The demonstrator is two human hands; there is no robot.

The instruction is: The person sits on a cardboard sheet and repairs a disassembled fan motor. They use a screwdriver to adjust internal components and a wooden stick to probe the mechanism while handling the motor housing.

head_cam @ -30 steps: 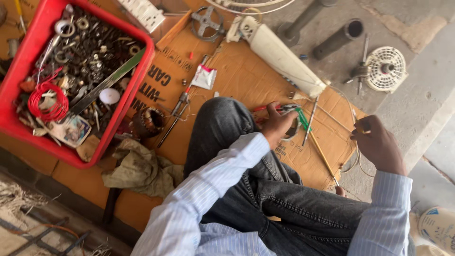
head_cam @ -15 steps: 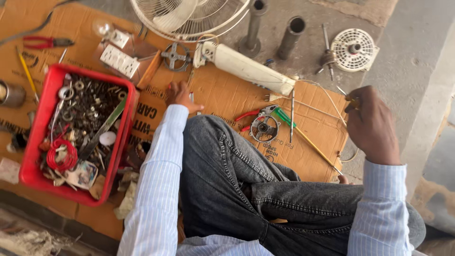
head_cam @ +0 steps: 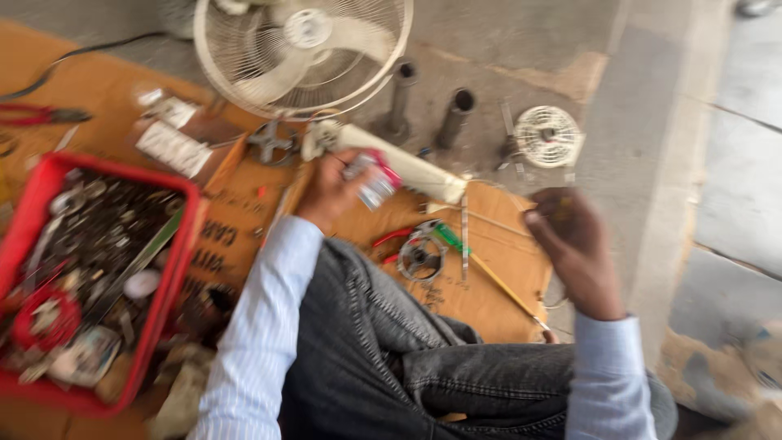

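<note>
Frame blurred by motion, fine detail soft.

Left hand (head_cam: pixel 330 191) raised over the cardboard sheet (head_cam: pixel 244 220), fingers curled around a small packet (head_cam: pixel 375 181), whitish with a red-pink edge. Grip closed on it; exact finger placement lost in blur. Packet sits just in front of the cream fan neck (head_cam: pixel 407 167), overlapping it in view; contact between the two impossible to tell.

Right hand (head_cam: pixel 574 244) held up at the right edge of the cardboard, fingers drawn together near the thumb. Something thin maybe pinched there, too blurred to confirm. Grip state: cannot tell.

Between the hands, lying on the cardboard: round metal part (head_cam: pixel 421 257) with spokes, green-handled screwdriver (head_cam: pixel 450 238) just beside it, red-handled pliers (head_cam: pixel 393 238) touching or nearly so, a thin long rod (head_cam: pixel 501 285) running diagonally toward the right knee.

Fan head with wire guard (head_cam: pixel 301 53) on the concrete floor above the cardboard, cream blades inside. Two dark tubes (head_cam: pixel 428 110) standing near it. Small white round grille (head_cam: pixel 547 136) further right, well apart from both hands.

Red crate (head_cam: pixel 175 269) far left, packed with mixed metal hardware, a red wire coil and a flat green-grey tool. White boxes (head_cam: pixel 173 147) above the crate. More red pliers (head_cam: pixel 37 114) at the upper left edge.

Seated cross-legged, dark jeans, pale striped sleeves.
</note>
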